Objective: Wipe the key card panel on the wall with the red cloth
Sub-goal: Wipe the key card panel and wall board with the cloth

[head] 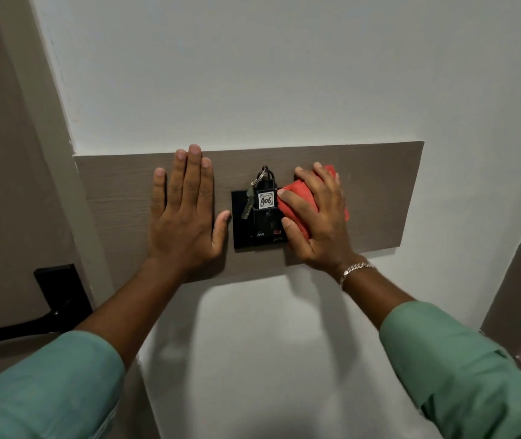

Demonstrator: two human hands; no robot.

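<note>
Black plastic, the key card panel (241, 229) sits at the middle of a brown wood-grain board (376, 191) fixed across the white wall (253, 74). A key tag marked 406 (266, 200) stands in its slot, with a metal key (247, 205) hanging at the tag's left. My right hand (319, 223) presses the bunched red cloth (297, 198) against the panel's right edge, fingers curled over the fabric, thumb low beside it; a silver bracelet (355, 270) circles that wrist. My left hand (186, 213) lies flat and spread on the board, holding nothing, its thumb tip just reaching the panel's left edge. Green sleeves (47, 384) cover both forearms. A black door handle (28, 326) shows at lower left.
</note>
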